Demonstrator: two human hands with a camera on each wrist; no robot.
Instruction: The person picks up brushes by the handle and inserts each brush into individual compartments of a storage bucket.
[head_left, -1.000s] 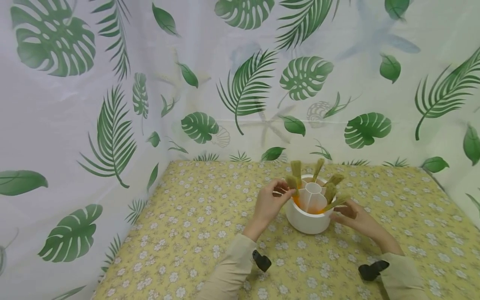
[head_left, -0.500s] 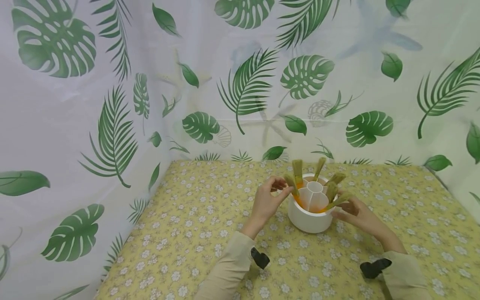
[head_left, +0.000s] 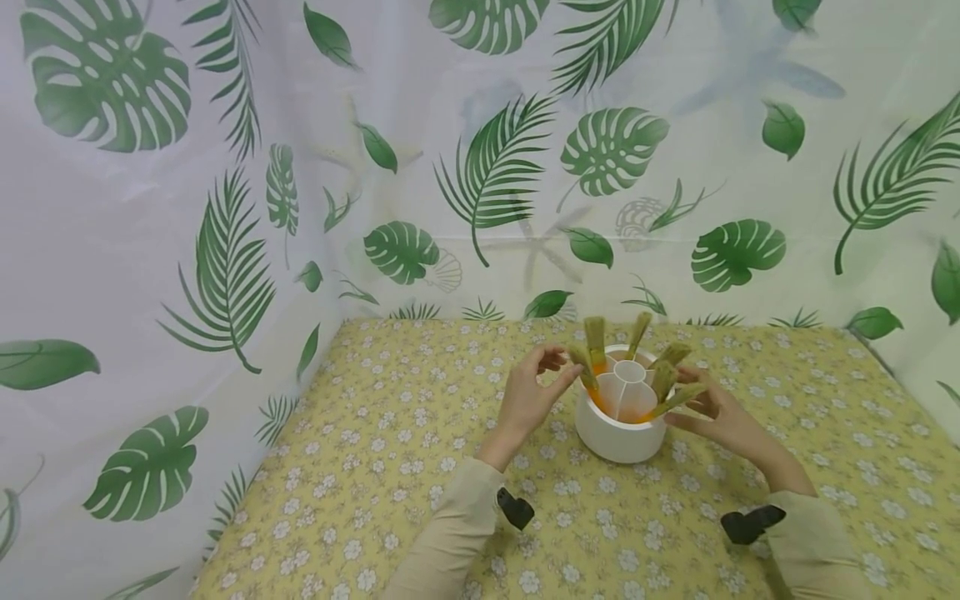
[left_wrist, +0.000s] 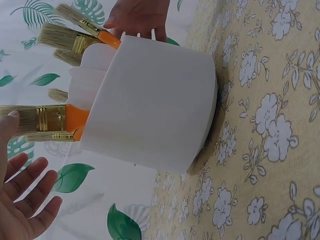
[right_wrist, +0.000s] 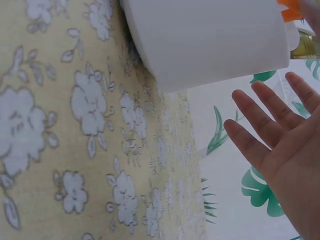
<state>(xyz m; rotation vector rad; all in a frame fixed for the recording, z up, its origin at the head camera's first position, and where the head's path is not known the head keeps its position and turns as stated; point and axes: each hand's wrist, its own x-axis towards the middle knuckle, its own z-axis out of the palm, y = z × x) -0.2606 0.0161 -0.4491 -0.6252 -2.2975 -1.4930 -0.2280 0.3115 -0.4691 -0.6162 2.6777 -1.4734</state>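
Observation:
A round white divided holder (head_left: 621, 437) stands upright on the table, with several paintbrushes in its compartments, bristles up. My left hand (head_left: 525, 396) is at its left side; in the left wrist view the thumb lies at the bristles of an orange-handled paintbrush (left_wrist: 50, 119) while the other fingers (left_wrist: 37, 177) are spread and loosely bent. On the right, my right hand (head_left: 720, 421) is beside a paintbrush (head_left: 678, 398) leaning outward over the rim. The right wrist view has its fingers (right_wrist: 260, 120) extended and apart, past the holder's wall. The thumb is mostly cut off there.
A yellow floral cloth (head_left: 390, 467) covers the table. Behind it and to the left hang white sheets (head_left: 480, 75) printed with green leaves. Black wrist cameras (head_left: 752, 525) are worn over beige sleeves (head_left: 450, 533).
My left hand has shifted slightly left and up beside the brush bristles. The right hand's fingers have moved a little upward. The holder stays on the cloth, brushes in it.

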